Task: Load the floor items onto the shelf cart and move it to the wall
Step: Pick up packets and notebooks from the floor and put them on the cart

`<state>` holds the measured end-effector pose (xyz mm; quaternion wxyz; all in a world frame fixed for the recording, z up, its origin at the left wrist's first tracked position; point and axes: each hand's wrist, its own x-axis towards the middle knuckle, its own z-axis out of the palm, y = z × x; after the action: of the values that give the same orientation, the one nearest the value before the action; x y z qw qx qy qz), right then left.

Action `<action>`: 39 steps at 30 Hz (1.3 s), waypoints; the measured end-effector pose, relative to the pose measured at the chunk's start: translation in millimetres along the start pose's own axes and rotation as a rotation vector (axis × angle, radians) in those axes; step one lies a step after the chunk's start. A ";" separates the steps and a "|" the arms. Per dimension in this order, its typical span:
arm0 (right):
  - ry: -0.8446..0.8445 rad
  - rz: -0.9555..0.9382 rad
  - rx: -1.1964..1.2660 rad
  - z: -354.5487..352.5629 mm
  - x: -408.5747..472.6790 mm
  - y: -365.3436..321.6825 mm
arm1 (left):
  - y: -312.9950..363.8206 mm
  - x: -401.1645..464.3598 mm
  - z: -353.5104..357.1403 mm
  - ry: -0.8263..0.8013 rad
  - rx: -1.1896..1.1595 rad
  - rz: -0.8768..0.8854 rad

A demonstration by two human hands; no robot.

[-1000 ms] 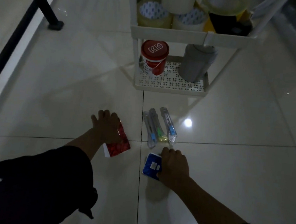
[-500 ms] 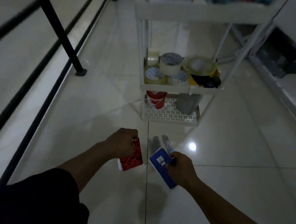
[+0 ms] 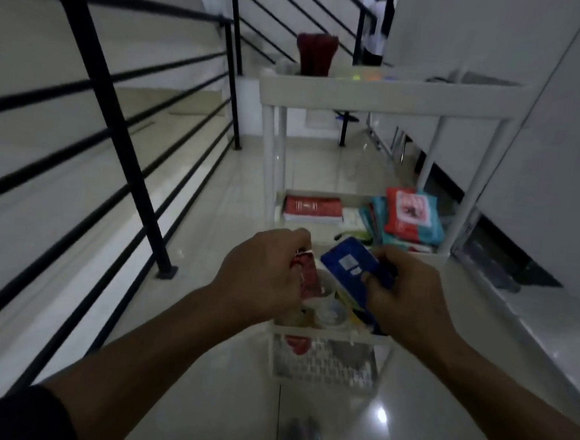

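My left hand (image 3: 261, 272) grips a small red packet (image 3: 308, 283), and my right hand (image 3: 404, 289) grips a blue packet (image 3: 347, 265). Both are raised in front of the white multi-tier shelf cart (image 3: 376, 95), over its tier of tape rolls (image 3: 326, 311). A higher tier carries a red book (image 3: 311, 207) and red-and-teal pouches (image 3: 409, 218). A dark red container (image 3: 315, 55) stands on the top tier. The wrapped toothbrushes (image 3: 304, 437) lie blurred on the floor at the bottom edge.
A black metal railing (image 3: 116, 132) runs along the left beside a stairwell. A white wall (image 3: 546, 117) with a dark skirting runs along the right. A person (image 3: 378, 23) stands far back by the stairs. The tiled floor (image 3: 202, 368) is glossy.
Both hands lifted the red and blue packets off the floor and rose to the cart's shelves. The view tilted up, so the upper tiers and railing came into sight.
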<state>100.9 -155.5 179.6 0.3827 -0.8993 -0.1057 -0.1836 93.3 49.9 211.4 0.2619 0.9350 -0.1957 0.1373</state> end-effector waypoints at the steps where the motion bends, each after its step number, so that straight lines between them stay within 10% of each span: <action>1: 0.049 -0.040 -0.009 -5.9 17.3 -6.4 | 3.8 8.6 -5.2 0.047 -0.022 0.018; 19: -0.140 -0.361 -0.684 89.0 191.4 32.3 | -4.8 66.8 -22.5 0.286 0.243 0.179; 34: -0.582 -0.184 0.210 -28.3 145.7 0.5 | -11.9 76.8 -16.7 0.350 0.067 0.239; 39: -0.197 -0.430 -0.110 -23.8 126.1 0.4 | -11.8 93.3 -0.1 0.387 -0.068 0.217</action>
<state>209.9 -166.9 246.4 0.2734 -0.8891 -0.3212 -0.1777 181.1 31.8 239.9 0.3095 0.8554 -0.2457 0.3349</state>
